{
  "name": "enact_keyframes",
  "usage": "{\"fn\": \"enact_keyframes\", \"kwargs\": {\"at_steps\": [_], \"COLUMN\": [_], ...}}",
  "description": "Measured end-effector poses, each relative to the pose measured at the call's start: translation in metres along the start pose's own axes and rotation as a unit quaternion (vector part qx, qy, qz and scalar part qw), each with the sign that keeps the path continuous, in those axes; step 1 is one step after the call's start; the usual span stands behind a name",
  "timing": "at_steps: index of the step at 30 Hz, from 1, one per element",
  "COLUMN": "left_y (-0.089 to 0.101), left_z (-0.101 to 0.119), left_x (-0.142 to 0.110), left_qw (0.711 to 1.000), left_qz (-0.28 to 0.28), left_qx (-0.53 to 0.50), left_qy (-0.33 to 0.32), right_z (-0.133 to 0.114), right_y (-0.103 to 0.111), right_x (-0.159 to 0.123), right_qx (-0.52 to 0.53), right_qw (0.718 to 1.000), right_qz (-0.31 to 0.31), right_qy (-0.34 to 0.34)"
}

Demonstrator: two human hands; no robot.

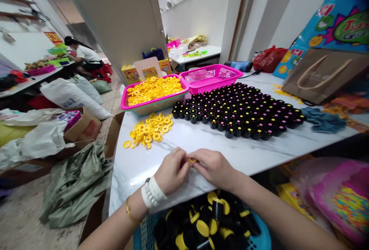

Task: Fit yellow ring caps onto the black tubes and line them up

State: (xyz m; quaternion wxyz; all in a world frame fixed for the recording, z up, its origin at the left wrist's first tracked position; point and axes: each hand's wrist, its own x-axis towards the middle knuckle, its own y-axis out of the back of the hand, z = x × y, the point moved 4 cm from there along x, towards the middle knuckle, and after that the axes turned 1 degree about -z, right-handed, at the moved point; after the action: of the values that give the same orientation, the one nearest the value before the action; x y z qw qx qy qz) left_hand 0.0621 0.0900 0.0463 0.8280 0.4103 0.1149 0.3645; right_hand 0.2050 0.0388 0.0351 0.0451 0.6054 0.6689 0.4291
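My left hand [174, 170] and my right hand [212, 165] meet over the front of the white table [138, 169], fingertips pinched together. Between them shows a bit of a small yellow plastic piece [192, 160]; most of it is hidden by the fingers. Ahead of the left hand lies a loose pile of yellow plastic rings [152, 129]. Many black cylinders [230, 106] with pink or yellow dots on top stand in rows beyond the right hand. Below my wrists, a blue basket [261, 230] holds black tubes with yellow caps [217, 208].
A pink basket [127, 106] heaped with yellow rings stands at the back left, beside another pink basket [213, 77]. To the right are a blue cloth [324, 119] and a brown paper bag [323, 75]. A person [86, 56] sits at a far table. Sacks [72, 96] lie on the floor.
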Motion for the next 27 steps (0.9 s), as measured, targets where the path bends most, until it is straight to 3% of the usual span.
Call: {"fn": "enact_keyframes", "kwargs": {"at_steps": [3, 7, 11, 15, 19, 23, 27], "left_y": [-0.002, 0.000, -0.009, -0.012, -0.004, 0.003, 0.000], "left_z": [-0.013, -0.029, -0.038, -0.037, -0.033, -0.031, -0.036], "left_x": [0.041, 0.093, 0.133, 0.150, 0.133, 0.084, 0.042], "left_qw": [0.999, 0.993, 0.978, 0.966, 0.969, 0.978, 0.988], "left_qz": [-0.006, 0.101, 0.143, 0.165, 0.187, 0.161, 0.135], "left_qx": [-0.023, 0.053, 0.153, 0.197, 0.164, 0.131, 0.073], "left_qy": [0.025, 0.013, 0.013, 0.010, -0.003, -0.025, 0.017], "right_z": [0.023, 0.045, 0.050, 0.048, 0.049, 0.048, 0.049], "right_y": [0.006, 0.012, 0.011, 0.010, 0.014, 0.013, 0.013], "right_x": [-0.004, -0.012, -0.014, -0.013, -0.013, -0.013, -0.011], "right_qx": [0.026, 0.126, 0.177, 0.167, 0.155, 0.114, 0.110], "right_qw": [0.992, 0.958, 0.941, 0.949, 0.946, 0.953, 0.963], "right_qz": [0.044, 0.084, 0.106, 0.089, 0.111, 0.109, 0.081], "right_qy": [-0.114, -0.242, -0.267, -0.252, -0.261, -0.259, -0.232]}}
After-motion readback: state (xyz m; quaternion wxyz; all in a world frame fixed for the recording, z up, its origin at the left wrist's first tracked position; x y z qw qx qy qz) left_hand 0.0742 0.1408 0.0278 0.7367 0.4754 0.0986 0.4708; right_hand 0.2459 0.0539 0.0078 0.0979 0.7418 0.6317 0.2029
